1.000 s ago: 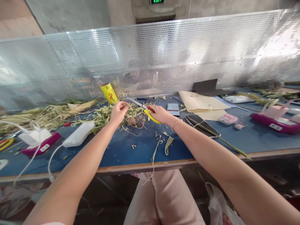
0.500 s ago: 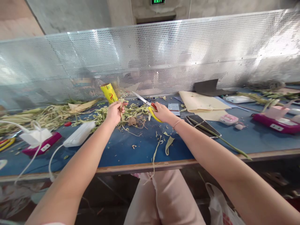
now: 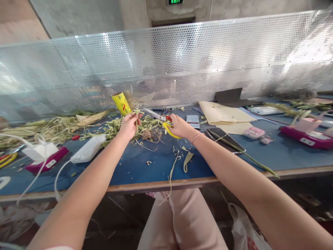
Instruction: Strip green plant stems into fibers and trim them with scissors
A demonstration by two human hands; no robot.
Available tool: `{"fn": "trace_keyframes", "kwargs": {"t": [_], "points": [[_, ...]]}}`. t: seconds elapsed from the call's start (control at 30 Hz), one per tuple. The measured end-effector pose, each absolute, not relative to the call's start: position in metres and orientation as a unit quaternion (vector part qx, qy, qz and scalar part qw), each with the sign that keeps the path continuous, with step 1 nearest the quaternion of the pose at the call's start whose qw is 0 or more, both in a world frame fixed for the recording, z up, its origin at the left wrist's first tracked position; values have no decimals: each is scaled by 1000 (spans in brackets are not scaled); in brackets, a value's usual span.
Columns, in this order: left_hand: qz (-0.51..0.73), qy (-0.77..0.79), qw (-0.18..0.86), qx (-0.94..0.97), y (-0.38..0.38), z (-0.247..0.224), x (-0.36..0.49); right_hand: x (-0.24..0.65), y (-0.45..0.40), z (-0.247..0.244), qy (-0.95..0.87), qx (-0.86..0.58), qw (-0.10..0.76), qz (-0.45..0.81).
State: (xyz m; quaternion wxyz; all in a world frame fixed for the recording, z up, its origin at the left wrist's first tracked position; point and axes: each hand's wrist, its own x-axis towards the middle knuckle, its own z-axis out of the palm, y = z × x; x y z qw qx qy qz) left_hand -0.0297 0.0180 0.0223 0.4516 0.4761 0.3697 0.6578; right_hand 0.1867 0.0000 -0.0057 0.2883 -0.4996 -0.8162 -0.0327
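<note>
My left hand [image 3: 129, 126] pinches a pale green strip of dried plant husk [image 3: 137, 118] between thumb and fingers, over the middle of the blue table [image 3: 145, 166]. In my right hand [image 3: 179, 126] is a pair of scissors [image 3: 166, 125] with yellow and red handles. The blades point left, their tips close to the husk strip; whether they touch it I cannot tell. Under and around both hands lies a heap of green plant scraps [image 3: 111, 128] with a brown tangle of fibres [image 3: 147, 134]. A yellow tube [image 3: 121, 103] leans behind my left hand.
A perforated metal screen [image 3: 169, 62] closes the table's far side. At left are a white power bank [image 3: 88, 149] with a cable and a purple power socket [image 3: 49, 161]. To the right lie a black phone [image 3: 226, 140] under a green stalk [image 3: 249, 158], brown paper [image 3: 218, 113] and a pink case [image 3: 254, 132].
The scissors have swung so their blades lie flatter and nearer my left hand. My right hand has shifted slightly left and down. My left hand is almost in the same place.
</note>
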Motion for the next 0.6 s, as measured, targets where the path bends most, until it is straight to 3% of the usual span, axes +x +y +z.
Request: {"fn": "trace_keyframes", "kwargs": {"t": [0.3,0.6], "points": [[688,367,404,478,18,20,-27,181,-4,-7,-798,-531,274,-86],[676,457,279,506,23,15,-24,175,-11,-3,-791,-536,270,-118]]}}
